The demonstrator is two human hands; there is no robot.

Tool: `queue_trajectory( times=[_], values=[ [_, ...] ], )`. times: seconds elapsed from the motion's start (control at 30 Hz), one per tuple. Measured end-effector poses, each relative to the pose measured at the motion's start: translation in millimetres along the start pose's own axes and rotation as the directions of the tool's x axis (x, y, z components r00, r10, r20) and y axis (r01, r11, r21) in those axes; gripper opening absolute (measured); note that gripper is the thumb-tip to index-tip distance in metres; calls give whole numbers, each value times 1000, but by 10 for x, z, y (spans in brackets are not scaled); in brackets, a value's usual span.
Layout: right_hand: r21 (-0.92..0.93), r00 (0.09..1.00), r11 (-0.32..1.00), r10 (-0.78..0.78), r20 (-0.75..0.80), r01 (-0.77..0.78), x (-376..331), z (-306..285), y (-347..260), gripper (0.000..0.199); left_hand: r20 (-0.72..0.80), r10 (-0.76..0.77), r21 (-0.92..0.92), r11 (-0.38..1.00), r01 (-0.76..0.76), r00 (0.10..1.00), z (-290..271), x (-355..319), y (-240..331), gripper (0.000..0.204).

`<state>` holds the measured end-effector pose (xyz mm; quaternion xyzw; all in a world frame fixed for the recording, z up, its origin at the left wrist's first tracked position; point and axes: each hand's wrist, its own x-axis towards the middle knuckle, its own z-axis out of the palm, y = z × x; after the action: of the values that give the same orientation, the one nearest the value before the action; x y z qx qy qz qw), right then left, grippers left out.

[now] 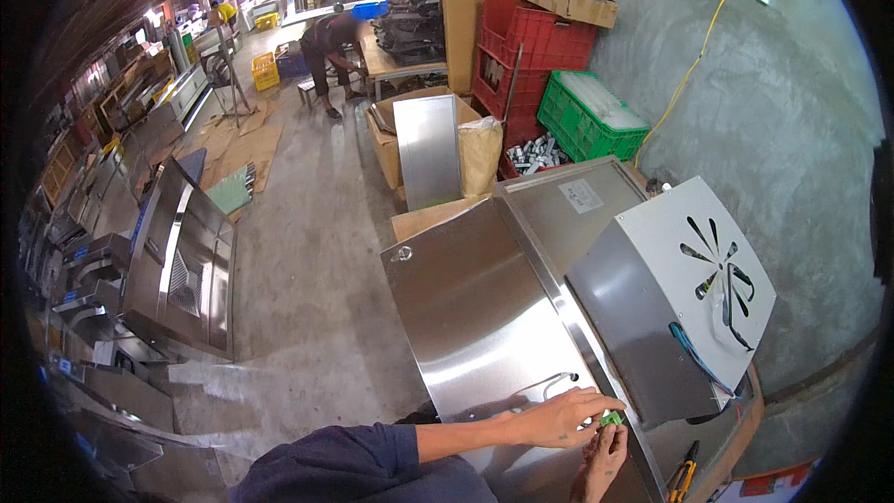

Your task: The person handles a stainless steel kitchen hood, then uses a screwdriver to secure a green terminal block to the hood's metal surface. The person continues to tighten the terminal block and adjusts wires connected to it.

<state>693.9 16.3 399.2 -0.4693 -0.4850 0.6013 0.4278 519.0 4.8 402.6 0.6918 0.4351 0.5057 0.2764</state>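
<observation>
Over the edge of a shiny steel panel [475,307], my left hand [557,417] reaches across with its fingers closed at a small green block [611,418]. My right hand [605,464] is just below, fingertips pinched on the same block. Something small and white shows under the left fingers; its kind cannot be made out. A dark cable [540,379] comes out of a hole in the panel near my left hand. To the right stands a grey metal box [643,270] with a slotted fan opening, and loose blue wires [694,354] hang at its side.
A yellow-and-black handled tool [686,477] lies right of my hands. Ahead are a green crate [587,126], red crates [531,37] and an upright metal sheet [428,154]. Steel hoods [177,261] stand along the left. Farther off, a person [328,47] bends beside a table.
</observation>
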Motion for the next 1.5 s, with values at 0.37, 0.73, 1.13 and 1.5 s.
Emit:
queue_trajectory(
  times=[0.37, 0.73, 1.13, 1.5],
  values=[
    [-27, 1000, 1000, -10, -23, 9, -14, -32, 33, 24, 73, -104, -61, 992, 108, 992, 19, -2, -18, 47],
    [-155, 998, 988, 13, -62, -23, -122, 68, -169, 42, 61, -82, -100, 991, 87, 995, 39, -26, -49, 41],
    [-112, 997, 991, 62, -49, -67, -104, 69, -142, 41, 110, -94, -82, 991, 103, 989, 7, -28, -52, 45],
    [-166, 993, 981, 91, -76, -103, -117, 39, -131, 52, 84, -93, -104, 989, 102, 992, 47, -14, -51, 41]
  ],
)
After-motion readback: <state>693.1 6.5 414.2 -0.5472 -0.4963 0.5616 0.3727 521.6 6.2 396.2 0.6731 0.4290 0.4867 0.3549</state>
